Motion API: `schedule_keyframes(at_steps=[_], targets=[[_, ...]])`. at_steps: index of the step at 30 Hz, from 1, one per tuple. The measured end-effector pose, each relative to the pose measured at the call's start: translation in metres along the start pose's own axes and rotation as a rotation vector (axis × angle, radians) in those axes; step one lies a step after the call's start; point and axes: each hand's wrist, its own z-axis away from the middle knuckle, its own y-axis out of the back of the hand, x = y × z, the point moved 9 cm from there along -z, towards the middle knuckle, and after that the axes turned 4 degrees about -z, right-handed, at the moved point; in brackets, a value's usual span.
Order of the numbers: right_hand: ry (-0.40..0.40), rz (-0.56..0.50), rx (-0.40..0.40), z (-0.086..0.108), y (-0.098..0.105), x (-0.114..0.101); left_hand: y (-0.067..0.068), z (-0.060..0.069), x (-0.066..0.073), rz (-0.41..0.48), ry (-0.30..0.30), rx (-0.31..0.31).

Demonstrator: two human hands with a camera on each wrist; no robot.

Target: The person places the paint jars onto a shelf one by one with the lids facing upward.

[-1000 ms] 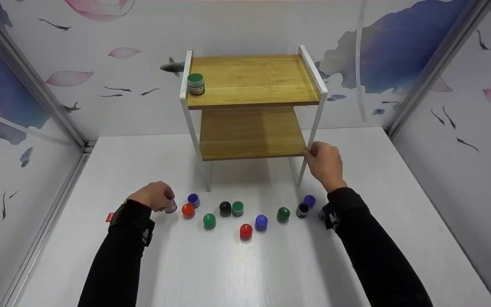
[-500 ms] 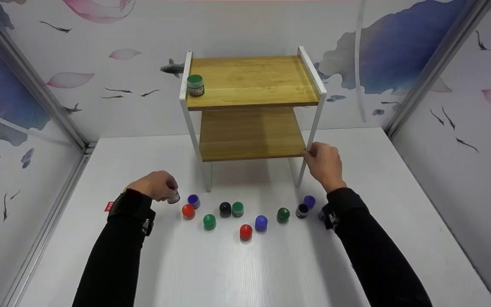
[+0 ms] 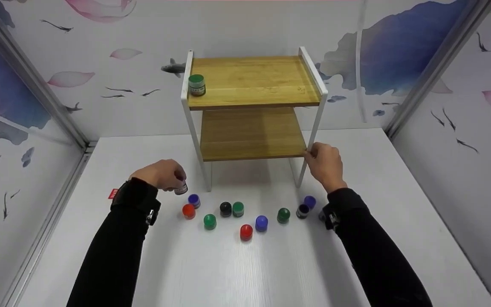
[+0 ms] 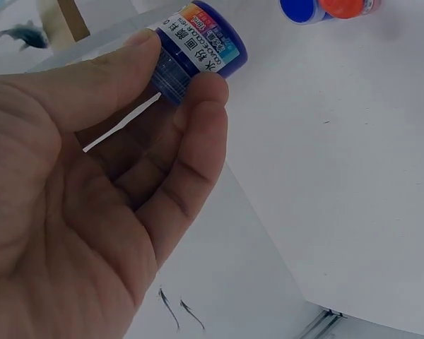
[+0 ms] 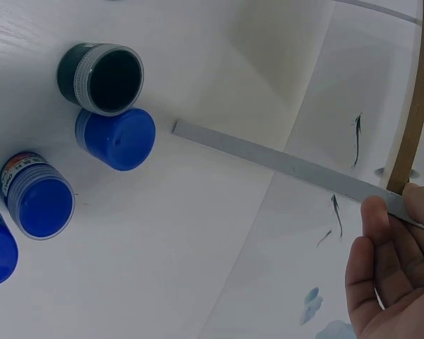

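My left hand [image 3: 160,174] pinches a small gouache paint jar [image 4: 203,42] between thumb and fingers. The left wrist view shows the jar's printed label and blue paint, tilted on its side. In the head view the hand mostly covers it, just left of the two-tier shelf [image 3: 252,136] and behind a blue-capped jar [image 3: 194,200]. My right hand [image 3: 325,165] holds the shelf's white right front leg [image 5: 290,164] at the lower board. A green-capped jar [image 3: 197,85] stands on the top board's left end.
Several paint jars stand in a loose row before the shelf, among them a red one [image 3: 246,232], a green one [image 3: 210,221] and a black one [image 3: 225,209]. Patterned wall panels enclose the white table [image 3: 211,273]. A red tag [image 3: 113,194] lies beside my left wrist.
My left hand has lifted the paint jar away from the row and moved it forward and slightly right, toward the shelf. My right hand has stayed on the shelf leg.
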Motion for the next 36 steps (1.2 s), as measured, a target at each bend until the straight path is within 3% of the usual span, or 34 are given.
schedule_keyframes(at_steps=[15, 27, 36], targets=[[-0.001, -0.015, 0.001, 0.000, 0.000, 0.001, 0.019, 0.006, 0.051, -0.086, -0.055, 0.001], [0.000, -0.025, -0.006, 0.000, 0.000, 0.001, 0.042, 0.028, 0.106, -0.169, -0.080, 0.019], [-0.006, -0.023, -0.015, 0.000, -0.002, 0.002, 0.066, 0.043, 0.138, -0.209, -0.147, 0.058]])
